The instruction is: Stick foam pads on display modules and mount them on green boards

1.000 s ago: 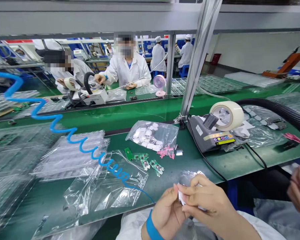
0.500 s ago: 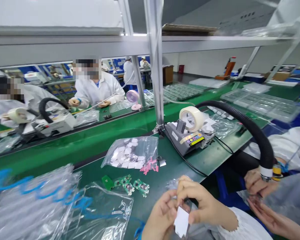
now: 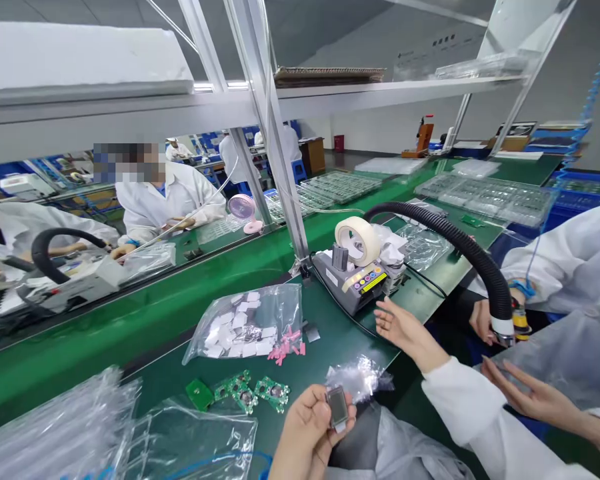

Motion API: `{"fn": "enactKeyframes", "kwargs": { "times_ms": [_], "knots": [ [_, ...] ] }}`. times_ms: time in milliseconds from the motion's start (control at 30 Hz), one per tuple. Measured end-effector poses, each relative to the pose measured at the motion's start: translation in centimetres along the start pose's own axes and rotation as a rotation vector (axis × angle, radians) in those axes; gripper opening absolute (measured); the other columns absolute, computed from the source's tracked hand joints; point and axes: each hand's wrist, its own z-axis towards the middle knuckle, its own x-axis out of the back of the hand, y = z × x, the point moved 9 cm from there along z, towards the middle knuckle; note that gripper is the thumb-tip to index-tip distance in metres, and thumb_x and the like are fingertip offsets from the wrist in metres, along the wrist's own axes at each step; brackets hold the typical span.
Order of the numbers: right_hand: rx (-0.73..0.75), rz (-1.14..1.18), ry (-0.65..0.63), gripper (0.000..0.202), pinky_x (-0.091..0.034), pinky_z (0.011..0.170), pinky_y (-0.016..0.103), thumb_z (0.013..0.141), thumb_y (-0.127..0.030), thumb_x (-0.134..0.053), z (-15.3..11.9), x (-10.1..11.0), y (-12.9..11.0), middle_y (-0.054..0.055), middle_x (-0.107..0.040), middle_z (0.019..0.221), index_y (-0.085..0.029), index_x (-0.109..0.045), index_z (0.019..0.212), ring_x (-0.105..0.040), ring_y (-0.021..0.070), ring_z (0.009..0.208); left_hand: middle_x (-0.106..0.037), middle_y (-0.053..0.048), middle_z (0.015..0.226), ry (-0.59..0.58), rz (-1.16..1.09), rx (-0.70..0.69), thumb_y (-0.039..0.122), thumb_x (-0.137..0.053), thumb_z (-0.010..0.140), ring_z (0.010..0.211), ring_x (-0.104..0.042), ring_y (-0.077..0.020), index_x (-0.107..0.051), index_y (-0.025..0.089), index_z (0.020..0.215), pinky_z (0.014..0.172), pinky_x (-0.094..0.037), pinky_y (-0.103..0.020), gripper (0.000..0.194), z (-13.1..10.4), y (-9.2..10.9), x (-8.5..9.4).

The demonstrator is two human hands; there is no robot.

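My left hand [image 3: 307,423] holds a small grey LCD screen [image 3: 337,407] by its edges, its dark face turned up. My right hand [image 3: 400,328] is empty, fingers apart, just in front of the grey tape dispenser [image 3: 365,283], which carries a roll of cream tape [image 3: 359,241]. A crumpled clear plastic bag [image 3: 360,379] lies on the bench just beyond the screen. Left of my left hand are several green circuit boards [image 3: 243,393]. Behind them, a clear bag of white squares [image 3: 237,330] lies with pink pieces [image 3: 286,348] at its corner.
Clear plastic sheets [image 3: 55,427] cover the bench at front left. A black flexible hose [image 3: 460,247] arches over the right side. There a co-worker's hands [image 3: 540,403] are close by. Clear trays [image 3: 485,199] stand further back, and a metal post [image 3: 285,153] rises behind the dispenser.
My right hand has let go of the small screen and moved up and right to the tape dispenser. My left hand keeps the screen, now turned from its white side to its dark face.
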Motion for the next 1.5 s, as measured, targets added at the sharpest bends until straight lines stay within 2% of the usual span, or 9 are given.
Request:
{"fn": "enactKeyframes", "kwargs": {
  "times_ms": [167, 333, 467, 567, 633, 1067, 1300, 1400, 1500],
  "knots": [
    [-0.128, 0.15, 0.165, 0.025, -0.051, 0.064, 0.029, 0.09, -0.033, -0.05, 3.3, 1.7, -0.1, 0.004, -0.06, 0.096, -0.014, -0.055, 0.105, -0.059, 0.0125, 0.075, -0.074, -0.008, 0.08, -0.11, -0.275, 0.028, 0.028, -0.077, 0.062, 0.072, -0.069, -0.0145, -0.065, 0.016, 0.078, 0.07, -0.053, -0.025, 0.023, -0.8, 0.4, -1.3],
    [0.018, 0.192, 0.159, 0.018, -0.044, 0.059, 0.021, 0.085, -0.035, -0.057, -1.8, -0.5, -1.8, -0.003, -0.053, 0.077, -0.017, -0.055, 0.082, -0.051, 0.0081, 0.064, -0.075, -0.009, 0.083, -0.217, -0.383, -0.027, 0.027, -0.073, 0.067, 0.074, -0.07, -0.0151, -0.065, 0.018, 0.08, 0.07, -0.054, -0.024, 0.018, -2.0, 0.9, -2.1],
    [0.112, 0.098, -0.094, 0.03, -0.041, 0.062, 0.022, 0.069, -0.04, -0.072, -9.4, -4.6, -4.0, -0.002, -0.046, 0.068, -0.019, -0.053, 0.061, -0.044, 0.0118, 0.066, -0.075, -0.009, 0.086, -0.256, -0.433, -0.082, 0.026, -0.071, 0.07, 0.076, -0.07, -0.0157, -0.063, 0.018, 0.076, 0.071, -0.054, -0.025, 0.012, -2.6, 1.4, -2.5],
    [0.28, -0.193, -0.455, 0.026, -0.04, 0.06, 0.025, 0.075, -0.043, -0.066, -14.3, -9.3, -5.9, 0.001, -0.045, 0.072, -0.022, -0.055, 0.063, -0.045, 0.0155, 0.069, -0.075, -0.008, 0.085, -0.237, -0.464, -0.105, 0.025, -0.069, 0.071, 0.076, -0.07, -0.015, -0.062, 0.017, 0.073, 0.073, -0.054, -0.025, 0.011, -2.5, 1.4, -2.4],
    [0.325, -0.285, -0.565, 0.028, -0.041, 0.059, 0.027, 0.078, -0.047, -0.061, -15.8, -11.1, -6.2, 0.002, -0.045, 0.073, -0.023, -0.056, 0.065, -0.046, 0.0166, 0.07, -0.075, -0.008, 0.083, -0.191, -0.469, -0.109, 0.026, -0.069, 0.072, 0.074, -0.069, -0.0138, -0.062, 0.015, 0.072, 0.073, -0.053, -0.025, 0.012, -2.4, 1.3, -2.0],
    [0.369, -0.56, -0.584, 0.033, -0.042, 0.061, 0.028, 0.086, -0.048, -0.047, -14.7, -13.9, -4.3, 0.0, -0.047, 0.074, -0.021, -0.049, 0.066, -0.049, 0.015, 0.069, -0.069, -0.004, 0.075, -0.024, -0.48, -0.128, 0.025, -0.07, 0.071, 0.072, -0.063, -0.0111, -0.061, 0.012, 0.068, 0.073, -0.052, -0.028, 0.016, -2.4, 0.9, 0.1],
    [0.857, -0.864, -0.255, 0.021, -0.036, 0.073, 0.037, 0.084, -0.043, -0.051, -15.6, -13.7, -5.3, 0.004, -0.054, 0.081, -0.023, -0.051, 0.081, -0.05, 0.0215, 0.08, -0.063, 0.0, 0.066, 0.091, -0.381, -0.161, 0.03, -0.074, 0.066, 0.069, -0.06, -0.011, -0.053, 0.014, 0.061, 0.072, -0.049, -0.028, 0.026, -2.4, 0.7, 1.3],
    [0.906, -0.906, -0.453, 0.033, -0.035, 0.068, 0.035, 0.081, -0.055, -0.051, -16.0, -15.4, -3.6, 0.002, -0.054, 0.074, -0.022, -0.049, 0.078, -0.049, 0.0186, 0.07, -0.059, 0.002, 0.06, 0.107, -0.275, -0.124, 0.03, -0.077, 0.061, 0.061, -0.058, -0.0098, -0.052, 0.014, 0.06, 0.061, -0.045, -0.022, 0.029, -2.8, 0.2, 2.0],
    [0.787, -0.969, -0.654, 0.039, -0.035, 0.06, 0.03, 0.085, -0.055, -0.042, -15.1, -17.0, -1.1, -0.002, -0.05, 0.059, -0.021, -0.047, 0.066, -0.046, 0.0138, 0.058, -0.059, 0.001, 0.057, 0.096, -0.2, -0.096, 0.031, -0.078, 0.059, 0.056, -0.058, -0.01, -0.053, 0.014, 0.06, 0.06, -0.045, -0.025, 0.03, -3.6, -0.1, 3.4]
  ]
}}
